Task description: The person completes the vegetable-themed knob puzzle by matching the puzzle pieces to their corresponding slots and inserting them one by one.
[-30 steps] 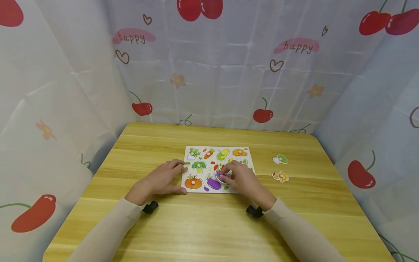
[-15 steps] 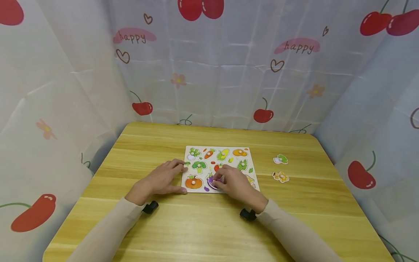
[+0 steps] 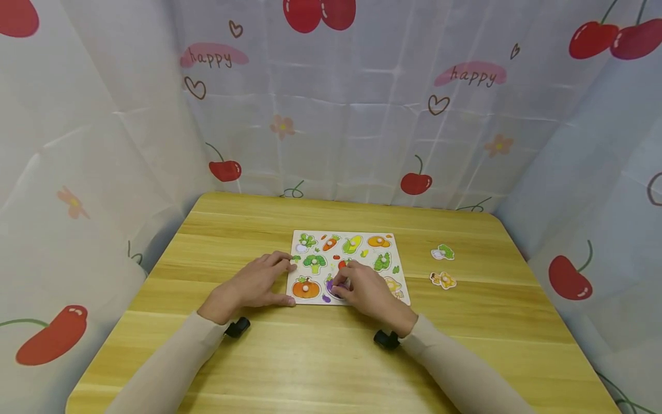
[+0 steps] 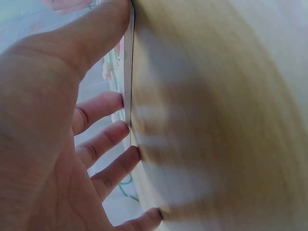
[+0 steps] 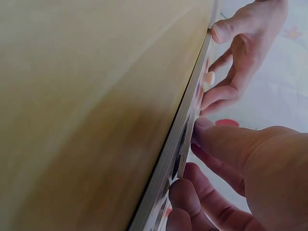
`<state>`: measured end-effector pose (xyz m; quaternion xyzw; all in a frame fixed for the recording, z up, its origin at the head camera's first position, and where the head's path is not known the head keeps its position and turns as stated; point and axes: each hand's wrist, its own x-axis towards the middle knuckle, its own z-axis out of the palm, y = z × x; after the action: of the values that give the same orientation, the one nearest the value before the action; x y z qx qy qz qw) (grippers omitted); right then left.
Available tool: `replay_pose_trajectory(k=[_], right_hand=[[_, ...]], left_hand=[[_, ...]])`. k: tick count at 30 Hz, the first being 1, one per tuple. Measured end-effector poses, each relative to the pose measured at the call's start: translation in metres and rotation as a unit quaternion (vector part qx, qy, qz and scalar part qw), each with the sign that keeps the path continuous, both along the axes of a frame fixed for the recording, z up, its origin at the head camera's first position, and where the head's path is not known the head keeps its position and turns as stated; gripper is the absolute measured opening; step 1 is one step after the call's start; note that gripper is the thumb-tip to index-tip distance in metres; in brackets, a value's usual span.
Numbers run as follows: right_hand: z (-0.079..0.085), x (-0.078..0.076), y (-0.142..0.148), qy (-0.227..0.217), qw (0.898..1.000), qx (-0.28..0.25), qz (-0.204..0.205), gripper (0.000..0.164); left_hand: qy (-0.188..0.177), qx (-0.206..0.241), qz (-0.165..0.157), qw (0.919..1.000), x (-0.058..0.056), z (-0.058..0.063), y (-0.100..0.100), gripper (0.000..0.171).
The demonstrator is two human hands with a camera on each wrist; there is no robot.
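A wooden vegetable puzzle board (image 3: 320, 300) lies flat on the table. My right hand (image 3: 369, 290) pinches a purple eggplant puzzle piece (image 3: 338, 289) over the eggplant picture in the near row; the fingers hide part of it. In the right wrist view, thumb and fingertips (image 5: 204, 132) meet at the thin piece, tilted slightly off the board. With thumb and fingers spread, my left hand (image 3: 256, 282) rests against the board's left edge; the left wrist view shows its fingers (image 4: 115, 168) touching that edge and the tabletop.
Two loose puzzle pieces lie right of the board: a green-and-white vegetable piece (image 3: 443, 252) and a yellow-brown piece (image 3: 443, 280). Knobbed pieces such as the pumpkin (image 3: 306, 288) and broccoli (image 3: 314, 263) sit on the board. A cherry-print curtain (image 3: 331, 144) surrounds the table (image 3: 310, 368).
My right hand has moved left with the eggplant piece, from right of the eggplant picture to directly over it. The left hand has stayed in place.
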<state>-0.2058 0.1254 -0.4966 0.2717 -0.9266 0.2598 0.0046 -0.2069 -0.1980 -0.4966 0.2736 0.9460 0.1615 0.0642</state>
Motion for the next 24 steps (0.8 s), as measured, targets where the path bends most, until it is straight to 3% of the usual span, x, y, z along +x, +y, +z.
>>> replay_pose_trajectory(k=[24], right_hand=[[-0.0029, -0.0029, -0.0016, -0.016, 1.0, -0.017, 0.007, 0.005]], left_hand=[[0.003, 0.002, -0.005, 1.0, 0.001, 0.002, -0.0009, 0.088]])
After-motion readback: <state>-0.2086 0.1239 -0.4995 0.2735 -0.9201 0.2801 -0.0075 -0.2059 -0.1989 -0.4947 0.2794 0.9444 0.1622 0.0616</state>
